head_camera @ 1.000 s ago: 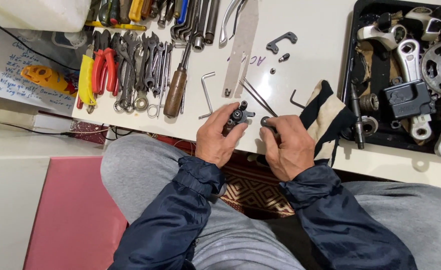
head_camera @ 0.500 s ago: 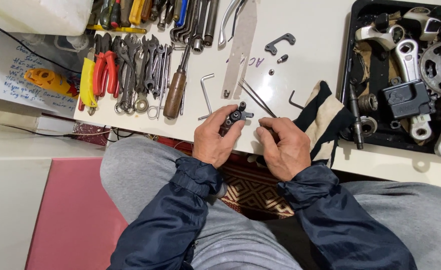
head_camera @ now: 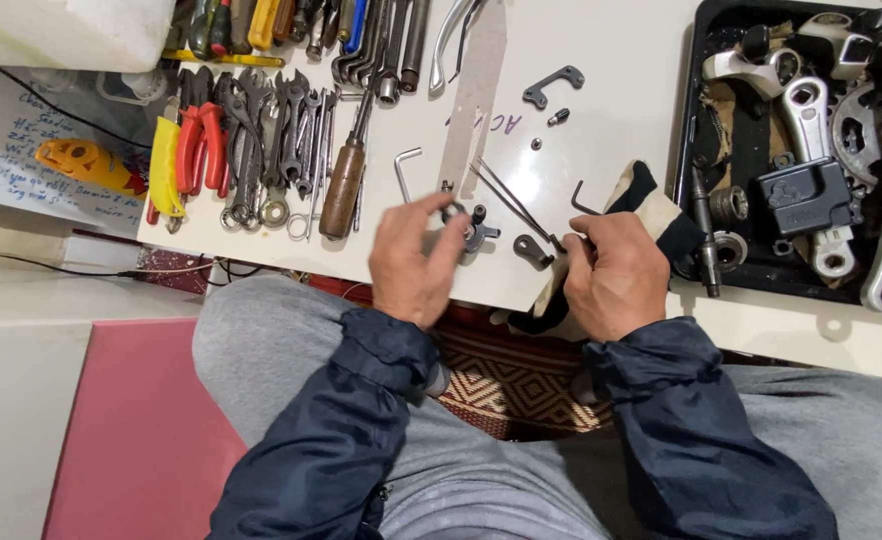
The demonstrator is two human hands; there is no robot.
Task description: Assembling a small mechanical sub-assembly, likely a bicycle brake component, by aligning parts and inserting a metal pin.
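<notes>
Bench inspection: white table [head_camera: 601,110] lying cluttered.
Left hand [head_camera: 411,262] is pinching a small black part [head_camera: 466,226]; right hand [head_camera: 613,272] is clamping thin rods [head_camera: 521,208] (tools lining the far edge).

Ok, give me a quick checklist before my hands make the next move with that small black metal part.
1. Left hand grips the small black part: ok, fingertips pinch it.
2. Part supported over the white board: ok.
3. Right hand has a tool: cannot tell, something thin shows at its fingers.
4. Loose dark piece within reach: ok, lies between the hands.
5. Hex key close by: ok, just above left hand.
</notes>
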